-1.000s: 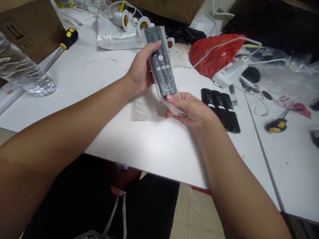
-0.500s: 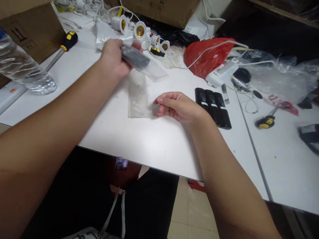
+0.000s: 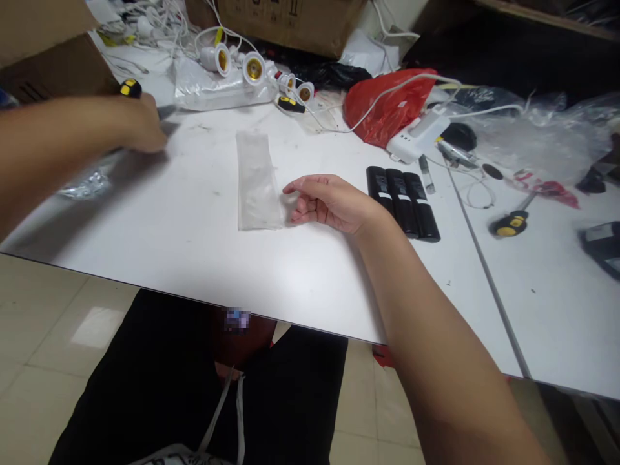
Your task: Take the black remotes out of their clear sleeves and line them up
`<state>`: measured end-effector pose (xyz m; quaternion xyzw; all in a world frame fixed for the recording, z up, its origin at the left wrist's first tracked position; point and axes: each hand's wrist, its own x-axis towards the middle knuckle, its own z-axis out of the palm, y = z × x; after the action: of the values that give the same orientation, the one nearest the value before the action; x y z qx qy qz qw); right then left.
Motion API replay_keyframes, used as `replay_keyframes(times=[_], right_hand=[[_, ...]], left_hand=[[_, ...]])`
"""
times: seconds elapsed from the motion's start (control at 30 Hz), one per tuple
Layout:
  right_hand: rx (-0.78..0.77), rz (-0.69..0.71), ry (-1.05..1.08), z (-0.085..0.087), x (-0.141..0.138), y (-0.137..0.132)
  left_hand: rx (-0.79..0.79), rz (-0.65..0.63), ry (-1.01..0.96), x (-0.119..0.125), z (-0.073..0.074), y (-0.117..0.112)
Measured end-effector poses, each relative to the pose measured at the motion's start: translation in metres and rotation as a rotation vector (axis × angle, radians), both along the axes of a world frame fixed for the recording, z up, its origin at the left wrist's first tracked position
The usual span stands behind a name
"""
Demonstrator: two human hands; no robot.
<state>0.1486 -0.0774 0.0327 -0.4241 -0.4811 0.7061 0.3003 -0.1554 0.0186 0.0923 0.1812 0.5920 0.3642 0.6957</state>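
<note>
Left hand (image 3: 140, 126) swung far left with the bagged remote, grip blurred, cannot tell; right hand (image 3: 329, 203) now released, fingers loose beside empty plastic sleeve (image 3: 256, 181) on surface (image 3: 194, 239).

Nothing is reading clearly: dark print is showing on the cardboard box (image 3: 290, 16), seemingly too blurred and cropped to make out.

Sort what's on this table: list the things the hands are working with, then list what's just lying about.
In hand:
- left hand, blurred at far left; what it grips cannot be made out
- right hand at the edge of the clear plastic sleeve

Lying about:
- three black remotes
- red bag
- lamp sockets
- yellow-handled screwdriver
- white adapter
</note>
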Motion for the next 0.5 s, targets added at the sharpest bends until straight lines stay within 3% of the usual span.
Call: replay_keyframes(times=[0.1, 0.23, 0.27, 0.33, 0.4, 0.5], right_hand=[[-0.004, 0.003, 0.002, 0.000, 0.000, 0.000], [-0.008, -0.010, 0.007, 0.001, 0.000, 0.000], [-0.010, -0.009, 0.008, 0.001, 0.000, -0.001], [-0.016, -0.009, 0.009, 0.001, -0.001, -0.001], [-0.021, -0.012, 0.016, 0.001, -0.001, -0.001], [-0.023, -0.004, 0.034, 0.000, 0.000, -0.001]], left_hand=[[0.083, -0.180, 0.217, 0.001, -0.017, -0.011], [0.261, -0.303, 0.717, -0.014, -0.028, -0.017], [0.237, -0.360, 0.713, -0.014, -0.025, -0.019], [0.123, -0.463, 0.498, -0.003, -0.012, -0.026], [0.051, -0.471, 0.288, 0.017, 0.001, -0.038], [0.053, -0.464, 0.222, 0.036, 0.009, -0.053]])
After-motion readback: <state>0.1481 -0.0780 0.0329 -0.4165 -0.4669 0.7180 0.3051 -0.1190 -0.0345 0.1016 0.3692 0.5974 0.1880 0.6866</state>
